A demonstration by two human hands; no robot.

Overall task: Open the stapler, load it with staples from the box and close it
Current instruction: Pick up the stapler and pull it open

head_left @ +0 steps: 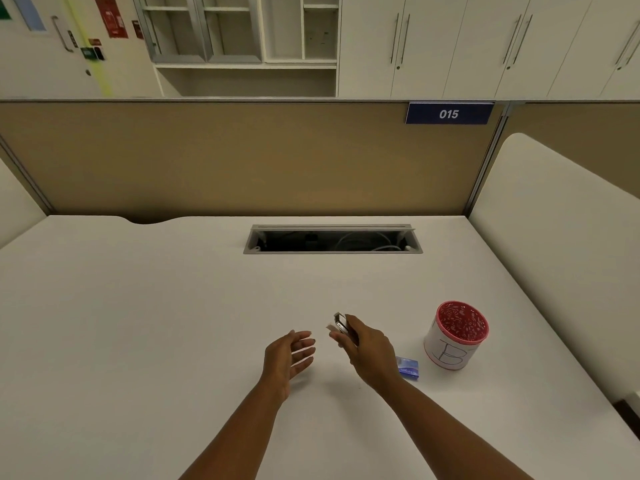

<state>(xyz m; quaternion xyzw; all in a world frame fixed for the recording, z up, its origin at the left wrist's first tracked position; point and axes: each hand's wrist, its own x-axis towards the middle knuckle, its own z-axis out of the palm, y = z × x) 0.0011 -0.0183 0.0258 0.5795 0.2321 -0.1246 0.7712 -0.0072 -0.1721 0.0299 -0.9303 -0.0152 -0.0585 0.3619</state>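
The right hand [367, 348] grips a stapler [341, 323] above the surface [173, 323], the left hand [289, 358] spread empty beside it, a blue staple box [408, 368] nearby.

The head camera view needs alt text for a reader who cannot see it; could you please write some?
A person's right hand grips a small silver metal stapler above a white desk, while the open left hand hovers beside it with straight fingers. A small blue cardboard staple box lies just right of the right wrist, beside a red-rimmed white cylindrical holder.
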